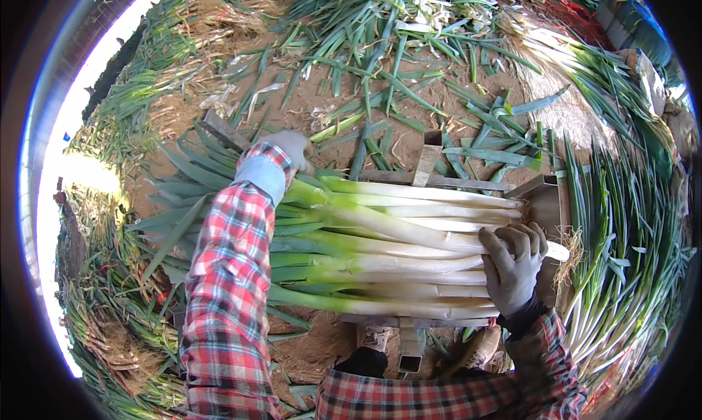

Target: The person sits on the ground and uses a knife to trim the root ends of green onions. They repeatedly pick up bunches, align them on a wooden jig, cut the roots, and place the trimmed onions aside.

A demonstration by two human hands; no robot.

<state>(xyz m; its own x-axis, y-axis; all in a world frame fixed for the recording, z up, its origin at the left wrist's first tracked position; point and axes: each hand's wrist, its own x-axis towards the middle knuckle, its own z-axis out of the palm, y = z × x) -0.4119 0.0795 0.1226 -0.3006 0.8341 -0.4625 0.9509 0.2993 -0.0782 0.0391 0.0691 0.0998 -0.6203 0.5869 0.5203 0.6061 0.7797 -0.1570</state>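
A row of long green onions (pixel 417 264) lies across a metal rack (pixel 425 162), white ends to the right, leaves to the left. My right hand (pixel 513 266), in a grey glove, grips the white end of one green onion (pixel 406 225) that lies on top of the row. Its roots (pixel 567 261) stick out past my fingers, over the metal end plate (pixel 551 206). My left hand (pixel 290 148), gloved too, is at the far side of the row, against the green leaf part. Its fingertips are hidden, so its hold cannot be told.
Trimmed leaves (pixel 378 85) are strewn over the soil beyond the rack. More green onions (pixel 609 244) are heaped along the right, and bundles with roots (pixel 118 348) lie at the left. A metal bar (pixel 225 129) rises near my left hand. My shoes (pixel 375 338) are below the rack.
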